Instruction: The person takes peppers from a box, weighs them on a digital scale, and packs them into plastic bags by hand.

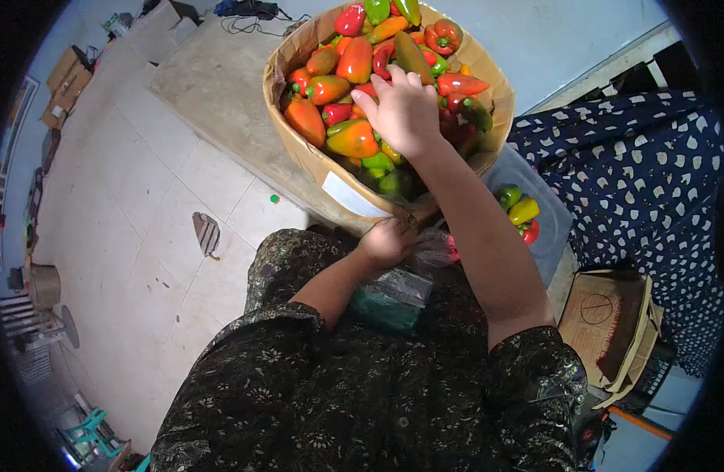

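A white label [354,195] (its writing unreadable) sits just beyond the left hand [389,241], whose fingers curl near a plastic bag [436,245], grip unclear. The right hand [407,114] spreads its fingers over peppers [354,60] heaping the box [307,151]; rightward, a few loose peppers [524,211], then a carton [602,308], print illegible.

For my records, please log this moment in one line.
right hand: fingers spread over peppers | peppers: in carton | left hand: beside carton and clear plastic, grip unclear

Pale bench [212,90] under a pepper-filled carton [301,157], translucent plastic [557,216] beside it, dark cables [240,30] beyond.
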Tool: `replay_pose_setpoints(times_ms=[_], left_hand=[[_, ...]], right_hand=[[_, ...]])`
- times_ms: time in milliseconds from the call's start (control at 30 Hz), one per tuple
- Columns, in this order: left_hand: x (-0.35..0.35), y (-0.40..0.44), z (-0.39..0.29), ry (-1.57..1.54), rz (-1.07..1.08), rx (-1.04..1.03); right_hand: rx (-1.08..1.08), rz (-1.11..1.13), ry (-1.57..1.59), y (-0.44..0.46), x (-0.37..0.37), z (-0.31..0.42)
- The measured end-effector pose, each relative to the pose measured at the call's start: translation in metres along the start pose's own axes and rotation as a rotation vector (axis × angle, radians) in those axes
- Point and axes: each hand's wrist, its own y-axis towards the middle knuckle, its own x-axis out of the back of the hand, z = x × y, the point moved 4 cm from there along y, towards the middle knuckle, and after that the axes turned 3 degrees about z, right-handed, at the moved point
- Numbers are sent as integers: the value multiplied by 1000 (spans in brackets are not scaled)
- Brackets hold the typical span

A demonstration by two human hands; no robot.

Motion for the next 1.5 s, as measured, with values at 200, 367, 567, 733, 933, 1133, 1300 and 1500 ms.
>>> replay_pose_setpoints(times_ms=[200,367,567,733,933,1133,1300,1500], left_hand=[[9,1,-10,13,-101,-3],[20,-2,-15,-31,-304,-97],[1,3,-4,15,-45,-5],[37,2,-17,-149,-306,-121],[33,6,-34,-316,-75,102],[-23,2,4,161,-235,-205],[10,13,-14,40,-210,-94],[23,9,-20,86,-277,-148]], right_hand=[[38,-115,264,-19,22,-28],[56,-258,444,-27,55,-41],[146,-67,325,-3,50,3],[-124,291,41,10,-3,46],[-98,131,201,-7,5,40],[194,-374,604,-74,102,-10],[-434,-507,251,-186,163,-176],[-824,-406,88,-317,126,-305]])
